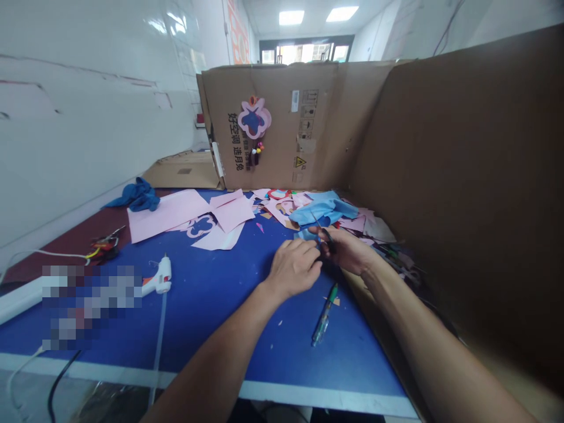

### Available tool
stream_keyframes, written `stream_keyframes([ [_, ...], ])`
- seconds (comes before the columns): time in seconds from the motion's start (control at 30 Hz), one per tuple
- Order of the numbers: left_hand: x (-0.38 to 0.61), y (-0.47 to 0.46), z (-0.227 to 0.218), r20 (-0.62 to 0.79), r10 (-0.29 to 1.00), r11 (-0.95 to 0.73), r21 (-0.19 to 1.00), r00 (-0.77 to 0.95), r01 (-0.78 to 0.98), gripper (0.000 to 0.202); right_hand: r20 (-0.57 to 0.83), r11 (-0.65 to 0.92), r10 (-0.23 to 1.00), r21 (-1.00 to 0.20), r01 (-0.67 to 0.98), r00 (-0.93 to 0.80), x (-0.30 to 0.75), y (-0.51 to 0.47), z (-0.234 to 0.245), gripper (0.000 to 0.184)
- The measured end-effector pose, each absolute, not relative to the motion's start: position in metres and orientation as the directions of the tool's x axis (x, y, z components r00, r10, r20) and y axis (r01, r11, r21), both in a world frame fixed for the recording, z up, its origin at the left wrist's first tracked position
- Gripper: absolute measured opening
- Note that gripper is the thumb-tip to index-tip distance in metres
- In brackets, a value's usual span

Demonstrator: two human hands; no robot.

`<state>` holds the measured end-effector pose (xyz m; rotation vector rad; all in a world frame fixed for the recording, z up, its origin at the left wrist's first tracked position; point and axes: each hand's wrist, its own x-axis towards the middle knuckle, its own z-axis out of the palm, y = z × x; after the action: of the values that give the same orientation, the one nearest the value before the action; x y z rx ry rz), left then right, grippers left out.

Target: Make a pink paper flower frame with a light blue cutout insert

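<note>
Near the middle of the blue table [220,317], my two hands meet. My right hand [350,252] is closed round the dark handles of a pair of scissors [328,239], whose thin blade points up and away. My left hand [294,267] is closed with its fingertips right beside the scissors; a small blue bit shows there, too little to name. Just beyond the hands lies a crumpled light-blue sheet [328,208]. A clear pen with a green end [325,314] rests on the table below them.
Pink sheets [170,212] and a flower-shaped cutout [201,226] lie at the back. A white glue gun [162,276] is on the left, with pliers [106,245] and a blue cloth [138,195] behind. Cardboard walls [282,126] stand behind and right; scraps pile along the right wall.
</note>
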<state>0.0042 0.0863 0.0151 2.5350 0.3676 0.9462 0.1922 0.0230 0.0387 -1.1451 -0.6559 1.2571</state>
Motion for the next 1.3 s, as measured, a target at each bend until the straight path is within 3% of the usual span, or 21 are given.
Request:
stream_keyframes([
  [0.1, 0.004, 0.096, 0.017, 0.561, 0.599, -0.689, 0.724, 0.571, 0.011, 0.025, -0.103, -0.005, 0.968, -0.919, -0.393, 0.229, 0.195, 0.017, 0.044, 0.034],
  [0.2, 0.006, 0.113, 0.015, 0.341, 0.852, -0.304, 0.94, 0.396, -0.154, 0.05, -0.02, 0.054, 0.985, -0.904, -0.425, 0.169, 0.192, 0.01, 0.05, 0.037],
  [0.3, 0.006, 0.124, 0.013, 0.122, 0.855, 0.054, 0.946, 0.504, -0.32, 0.065, 0.038, 0.079, 0.994, -0.904, -0.42, 0.106, 0.185, 0.004, 0.055, 0.039],
  [0.4, 0.003, 0.123, 0.014, 0.059, 0.766, 0.206, 0.921, 0.64, -0.331, 0.06, 0.064, 0.086, 0.996, -0.908, -0.409, 0.066, 0.178, 0.002, 0.058, 0.044],
  [0.6, -0.001, 0.117, 0.019, 0.031, 0.779, 0.3, 0.859, 0.626, -0.416, 0.056, 0.031, 0.085, 0.99, -0.905, -0.417, 0.134, 0.178, 0.006, 0.056, 0.042],
  [0.93, -0.005, 0.131, 0.024, 0.015, 0.828, 0.31, 0.821, 0.561, -0.48, 0.053, 0.043, 0.101, 0.985, -0.931, -0.35, 0.169, 0.179, 0.01, 0.05, 0.041],
  [1.13, -0.006, 0.13, 0.026, -0.005, 0.799, 0.351, 0.816, 0.601, -0.459, 0.046, -0.029, 0.03, 0.992, -0.899, -0.437, 0.126, 0.178, 0.012, 0.044, 0.044],
  [1.3, -0.006, 0.129, 0.025, -0.052, 0.758, 0.402, 0.822, 0.65, -0.404, 0.043, -0.023, 0.024, 0.994, -0.91, -0.414, 0.107, 0.178, 0.014, 0.042, 0.046],
])
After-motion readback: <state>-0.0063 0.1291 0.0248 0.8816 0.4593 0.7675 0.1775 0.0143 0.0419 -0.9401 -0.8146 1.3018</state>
